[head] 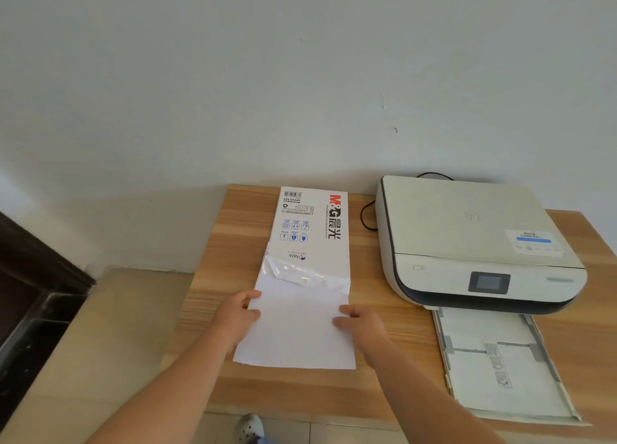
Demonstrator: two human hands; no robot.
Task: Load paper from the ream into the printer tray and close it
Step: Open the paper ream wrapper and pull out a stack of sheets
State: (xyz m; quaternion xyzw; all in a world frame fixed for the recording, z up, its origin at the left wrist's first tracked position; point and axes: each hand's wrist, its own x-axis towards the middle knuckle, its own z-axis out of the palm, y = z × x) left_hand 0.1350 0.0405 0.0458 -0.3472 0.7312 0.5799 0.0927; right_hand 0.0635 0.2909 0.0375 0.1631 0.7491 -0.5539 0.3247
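A white ream of paper [312, 226] with red and black lettering lies on the wooden table [394, 340], its near end torn open. A stack of white sheets [295, 326] sticks out of that end toward me. My left hand [238, 315] grips the stack's left edge, thumb on top. My right hand [362, 323] grips the right edge. To the right stands a white printer [467, 240] with a dark band and a small screen. Its paper tray [500, 363] is pulled out toward the table's front edge, and I cannot tell whether it holds any sheets.
A black cable [365, 218] runs behind the printer along the white wall. The tray reaches the table's front right edge. A dark wooden frame [36, 293] and tiled floor lie to the left. A shoe [250, 428] shows under the table's front edge.
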